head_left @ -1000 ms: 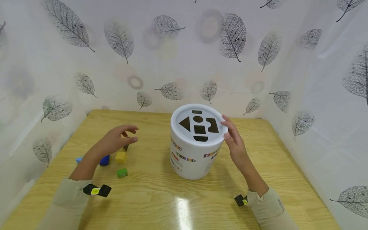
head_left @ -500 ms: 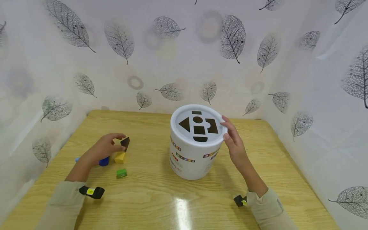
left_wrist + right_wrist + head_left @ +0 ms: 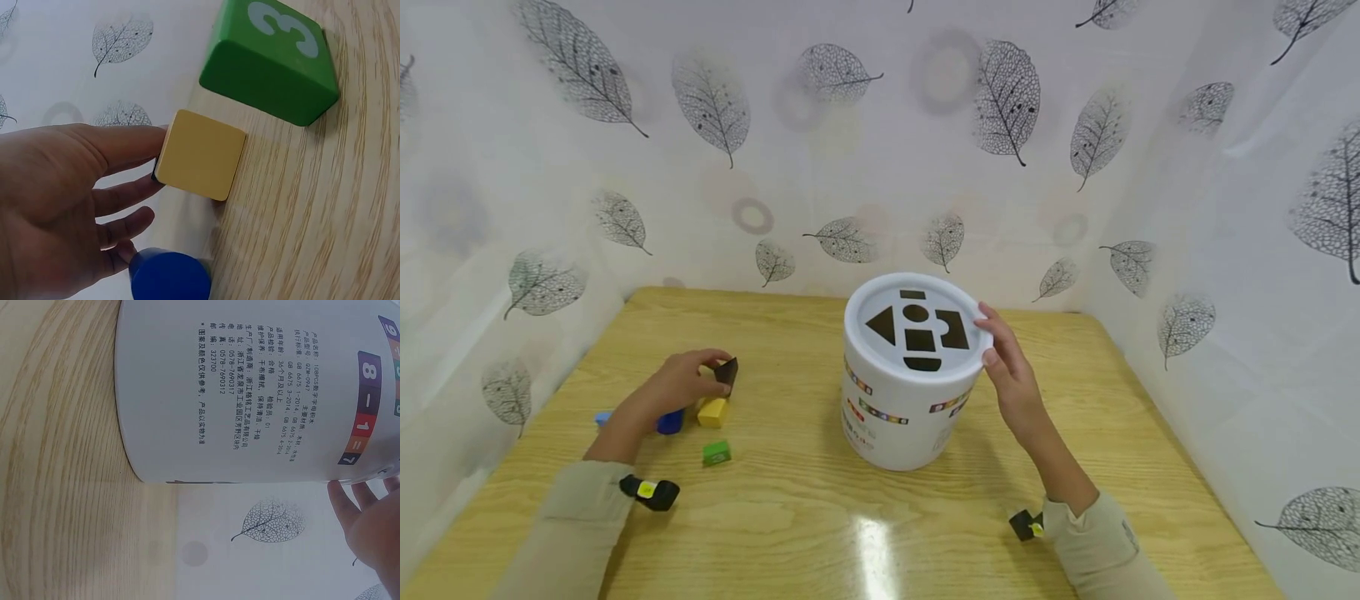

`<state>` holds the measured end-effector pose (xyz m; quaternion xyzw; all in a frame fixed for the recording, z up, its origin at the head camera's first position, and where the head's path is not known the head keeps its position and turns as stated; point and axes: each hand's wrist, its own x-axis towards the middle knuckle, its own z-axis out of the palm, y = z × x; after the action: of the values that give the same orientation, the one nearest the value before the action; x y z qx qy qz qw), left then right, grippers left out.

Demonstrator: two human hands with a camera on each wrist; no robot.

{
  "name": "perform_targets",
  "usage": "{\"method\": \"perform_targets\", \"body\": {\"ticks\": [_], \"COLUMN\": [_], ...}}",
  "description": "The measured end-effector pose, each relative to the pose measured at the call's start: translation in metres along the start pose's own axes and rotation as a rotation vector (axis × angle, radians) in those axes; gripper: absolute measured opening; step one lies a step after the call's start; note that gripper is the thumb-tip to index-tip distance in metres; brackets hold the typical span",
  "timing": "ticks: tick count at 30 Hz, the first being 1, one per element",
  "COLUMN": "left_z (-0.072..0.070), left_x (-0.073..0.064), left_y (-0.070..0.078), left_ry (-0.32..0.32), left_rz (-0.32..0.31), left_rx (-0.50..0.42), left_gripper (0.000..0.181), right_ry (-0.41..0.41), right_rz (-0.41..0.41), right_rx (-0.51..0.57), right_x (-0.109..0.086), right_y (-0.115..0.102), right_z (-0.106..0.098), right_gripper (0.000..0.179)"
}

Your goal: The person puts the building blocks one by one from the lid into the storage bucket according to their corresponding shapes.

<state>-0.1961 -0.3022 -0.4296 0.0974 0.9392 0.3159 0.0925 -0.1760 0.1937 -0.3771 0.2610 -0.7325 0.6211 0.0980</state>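
Observation:
In the head view my left hand (image 3: 681, 387) pinches a dark brown triangular block (image 3: 727, 373) between thumb and fingers, at the table's left. Just in front of that block lies a yellow block (image 3: 712, 412), which hides most of the brown one in the left wrist view. A blue block (image 3: 170, 276) with a rounded face stands by my little finger. My right hand (image 3: 1017, 379) holds the rim of a white bucket (image 3: 895, 417), fingertips over the edge and thumb at its side. The bucket's lid (image 3: 891, 354) has several cut-out shapes, among them a triangle, circle and square.
A green block (image 3: 717, 452) marked 3 lies nearer the person than the yellow one. Part of a light blue block (image 3: 602, 417) shows left of the left forearm. The wooden table (image 3: 790, 533) is bounded by a leaf-patterned curtain (image 3: 880, 150) at back and sides.
My left hand has come down and left to the brown block and taken it between its fingers; the block has turned slightly. My right hand and the bucket stay in place.

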Motion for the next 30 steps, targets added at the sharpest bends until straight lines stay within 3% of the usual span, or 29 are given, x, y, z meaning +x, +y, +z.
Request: {"method": "perform_targets", "body": {"ticks": [6, 15, 30], "left_z": [0.003, 0.005, 0.006], "left_x": [0.006, 0.009, 0.011], "left_y": [0.004, 0.004, 0.004], "left_ry": [-0.011, -0.056, -0.035], "left_rz": [-0.012, -0.048, -0.007], "left_rx": [0.035, 0.017, -0.021], "left_gripper": [0.069, 0.077, 0.076], "right_ry": [0.004, 0.004, 0.009], "right_rz": [0.002, 0.012, 0.003], "right_rx": [-0.006, -0.025, -0.025], "right_x": [0.0, -0.001, 0.0], "right_y": [0.0, 0.0, 0.001], "right_z": [0.0, 0.0, 0.0], "right_gripper": [0.042, 0.042, 0.041]}}
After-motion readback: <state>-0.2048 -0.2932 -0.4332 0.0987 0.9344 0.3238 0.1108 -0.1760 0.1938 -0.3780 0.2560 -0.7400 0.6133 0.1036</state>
